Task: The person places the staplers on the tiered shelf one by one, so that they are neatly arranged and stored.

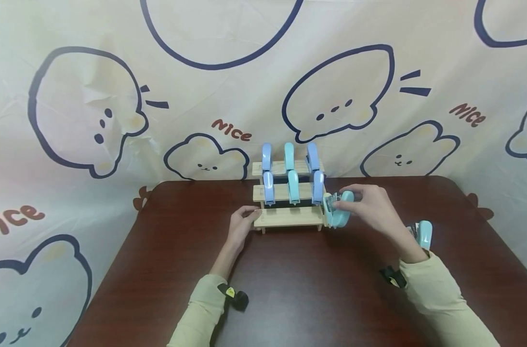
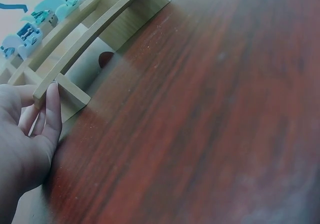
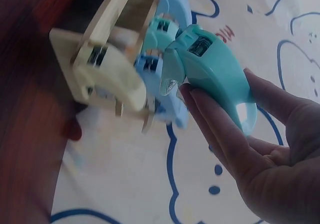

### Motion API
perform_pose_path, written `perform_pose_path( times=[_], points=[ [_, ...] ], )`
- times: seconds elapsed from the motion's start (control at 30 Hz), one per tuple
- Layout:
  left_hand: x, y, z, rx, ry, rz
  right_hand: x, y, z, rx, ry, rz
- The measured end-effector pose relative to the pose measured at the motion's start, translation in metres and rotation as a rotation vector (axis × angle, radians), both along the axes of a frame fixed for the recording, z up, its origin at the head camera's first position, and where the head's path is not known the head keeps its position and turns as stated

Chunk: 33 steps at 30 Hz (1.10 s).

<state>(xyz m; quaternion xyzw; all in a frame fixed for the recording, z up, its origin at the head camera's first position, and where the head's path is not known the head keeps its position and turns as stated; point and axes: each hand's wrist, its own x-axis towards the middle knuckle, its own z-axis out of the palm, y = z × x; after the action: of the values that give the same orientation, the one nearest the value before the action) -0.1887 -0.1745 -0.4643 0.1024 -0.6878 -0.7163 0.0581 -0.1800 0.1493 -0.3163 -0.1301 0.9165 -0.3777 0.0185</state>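
My left hand (image 1: 242, 224) pinches the left end of the lowest step of a three-step wooden rack (image 1: 289, 218), thumb in front and fingers behind. In the left wrist view, my left hand (image 2: 32, 134) grips that step's corner. My right hand (image 1: 372, 205) holds a turquoise curved plastic tool (image 1: 344, 210), which has a metal mechanism, at the rack's right end. In the right wrist view, the fingers and thumb of my right hand (image 3: 270, 149) grip the turquoise tool (image 3: 215, 68). A cream tool (image 3: 112, 76) of the same shape sits by the rack's end.
Blue tools (image 1: 269, 188) and turquoise tools (image 1: 293, 187) stand on the upper two steps. Another turquoise tool (image 1: 425, 234) lies on the dark wooden table (image 1: 272, 294), beyond the right sleeve. A bear-patterned sheet (image 1: 246, 101) hangs behind and around the table.
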Motion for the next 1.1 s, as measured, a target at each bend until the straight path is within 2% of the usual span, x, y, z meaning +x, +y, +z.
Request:
perform_pose_path(
  times=[0.3, 0.6, 0.93, 0.97, 1.1],
  points=[
    [0.000, 0.000, 0.001, 0.000, 0.006, -0.011, -0.002, -0.031, -0.004, -0.053, -0.052, 0.037],
    [0.000, 0.002, 0.001, 0.016, 0.005, -0.006, -0.011, -0.048, -0.019, -0.061, -0.062, 0.041],
    [0.000, 0.000, 0.000, 0.003, 0.005, -0.007, -0.016, -0.063, -0.035, -0.022, -0.027, 0.026],
    [0.002, 0.001, 0.005, 0.002, 0.002, -0.010, -0.016, -0.065, -0.036, -0.024, -0.027, 0.025],
    [0.003, 0.000, 0.004, -0.003, 0.006, -0.009, -0.017, -0.072, -0.044, -0.010, 0.009, 0.027]
  ],
)
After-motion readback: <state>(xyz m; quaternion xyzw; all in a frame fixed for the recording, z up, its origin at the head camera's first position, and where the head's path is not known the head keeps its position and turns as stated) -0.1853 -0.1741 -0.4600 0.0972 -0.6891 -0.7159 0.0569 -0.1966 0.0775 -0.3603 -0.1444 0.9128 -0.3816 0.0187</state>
